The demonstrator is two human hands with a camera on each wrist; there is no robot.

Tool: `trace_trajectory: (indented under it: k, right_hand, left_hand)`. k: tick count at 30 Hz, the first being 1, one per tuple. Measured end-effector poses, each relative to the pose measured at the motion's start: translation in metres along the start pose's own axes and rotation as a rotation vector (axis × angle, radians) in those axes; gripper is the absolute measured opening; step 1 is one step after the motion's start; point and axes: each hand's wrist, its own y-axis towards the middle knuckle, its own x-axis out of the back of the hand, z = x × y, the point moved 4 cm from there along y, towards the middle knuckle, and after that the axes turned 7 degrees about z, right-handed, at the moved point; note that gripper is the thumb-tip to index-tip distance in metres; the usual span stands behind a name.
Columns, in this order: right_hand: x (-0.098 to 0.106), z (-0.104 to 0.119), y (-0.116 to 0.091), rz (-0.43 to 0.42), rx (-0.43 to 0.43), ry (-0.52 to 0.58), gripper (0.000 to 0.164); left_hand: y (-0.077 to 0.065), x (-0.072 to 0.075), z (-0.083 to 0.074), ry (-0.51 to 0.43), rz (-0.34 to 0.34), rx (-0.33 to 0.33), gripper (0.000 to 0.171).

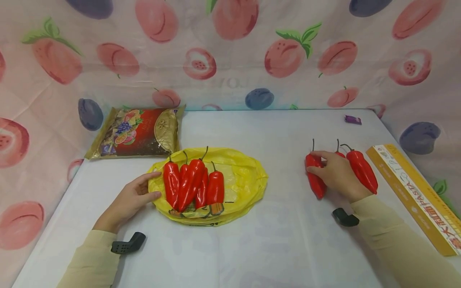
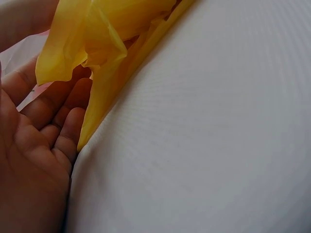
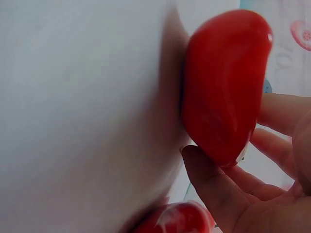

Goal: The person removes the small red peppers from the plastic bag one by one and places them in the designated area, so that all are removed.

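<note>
On the right, my right hand pinches a glossy red chili pepper between thumb and fingers, its thin stem pointing away. The right wrist view shows this pepper large, close over the white surface, with fingers around one side. Two more red peppers lie beside that hand, one mostly hidden behind it. My left hand rests at the left edge of a crumpled yellow plastic bag, thumb and fingers apart. In the left wrist view, the bag's edge drapes over the relaxed fingers. Several red peppers lie together on the bag.
A red and gold packet with fruit pictures lies at the back left. Along the right side stands a long pasta box. A small purple wrapped piece sits at the back right. Fruit-patterned cloth rises behind the white table.
</note>
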Motion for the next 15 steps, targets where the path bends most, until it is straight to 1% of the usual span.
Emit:
trace_trajectory:
  k: [7, 15]
  right_hand:
    - [0.0033, -0.0034, 0.0006, 0.01, -0.01, -0.026, 0.075]
    - [0.0063, -0.0061, -0.0005, 0.002, -0.031, -0.031, 0.075]
  left_hand:
    - [-0.0008, 0.0002, 0.0007, -0.008, -0.004, -0.004, 0.063]
    - [-0.0001, 0.0005, 0.002, 0.01, -0.001, -0.007, 0.064]
